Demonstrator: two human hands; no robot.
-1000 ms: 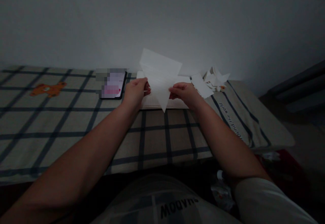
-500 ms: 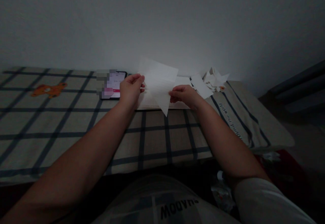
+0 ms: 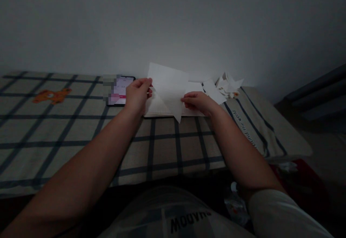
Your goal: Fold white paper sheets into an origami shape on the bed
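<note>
Both hands are raised over the far middle of the checked cloth [image 3: 81, 130], and 1 white folded sheet [image 3: 169, 86] is held between them. On the left edge of the sheet the left hand [image 3: 137, 95] is pinched, thumb toward the viewer and fingers curled behind. On the right edge, low down, the right hand [image 3: 198, 101] is closed, fingers bent over the paper. So the hands are set apart, each clamped on its own side, with the sheet stretched between and its lower corner pointing down at the pad of white paper [image 3: 159, 109] lying flat beneath.

Judged from its look, the sheet is very light, thin and limp; it would be creased or torn easily, and would slide between dry fingers if gripped loosely. It is best taken at the edges or along a fold, where the doubled layers are stiffer, with a light pinch rather than a squeeze.

Left of the pad, a phone [image 3: 121, 90] with a lit screen lies on the cloth. Farther left, an orange bear figure [image 3: 51, 95] is printed on the fabric. To the right, near the wall [image 3: 173, 22], a heap of folded paper pieces [image 3: 225, 85] is seen.
</note>
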